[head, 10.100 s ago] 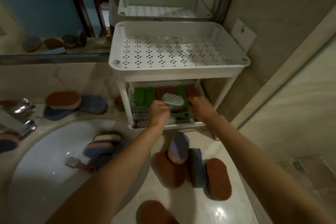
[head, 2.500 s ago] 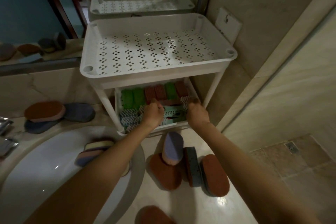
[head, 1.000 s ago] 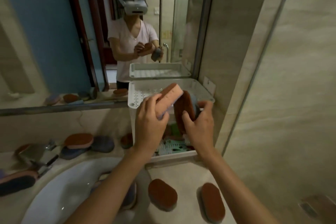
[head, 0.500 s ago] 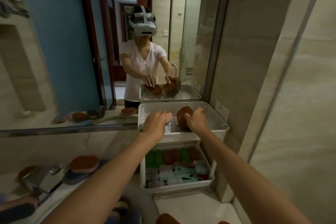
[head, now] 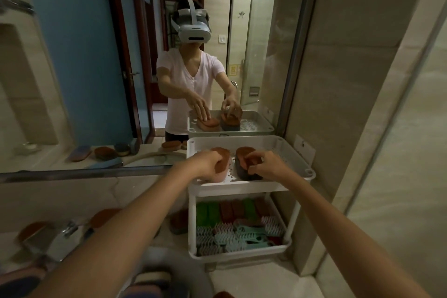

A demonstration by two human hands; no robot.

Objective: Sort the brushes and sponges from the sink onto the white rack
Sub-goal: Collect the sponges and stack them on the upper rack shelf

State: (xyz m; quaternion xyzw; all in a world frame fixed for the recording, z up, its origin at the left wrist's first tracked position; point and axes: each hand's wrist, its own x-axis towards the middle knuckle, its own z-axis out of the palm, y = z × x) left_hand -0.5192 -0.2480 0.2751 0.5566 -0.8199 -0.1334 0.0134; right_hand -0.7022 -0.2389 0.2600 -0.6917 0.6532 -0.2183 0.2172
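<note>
The white rack (head: 296, 156) stands on the counter against the mirror. Two sponges lie in its top tray. My left hand (head: 205, 164) presses on the near end of a brown-topped pink sponge (head: 224, 161). My right hand (head: 268, 167) pinches a brown-topped grey sponge (head: 242, 161) beside it. The lower shelf holds green and brown sponges (head: 227, 210) at the back and several brushes (head: 242, 237) in front. More sponges (head: 150, 278) lie in the sink (head: 188, 266) at the bottom edge, partly hidden by my left arm.
A chrome tap (head: 65, 232) sits at the lower left, with brown sponges (head: 106, 216) on the counter behind it. The mirror (head: 96, 68) stands behind the rack and a tiled wall (head: 338, 104) closes the right side.
Both sponges have come down from hand height into the top tray. The right sponge has gone from upright to lying flat, and my view has risen slightly.
</note>
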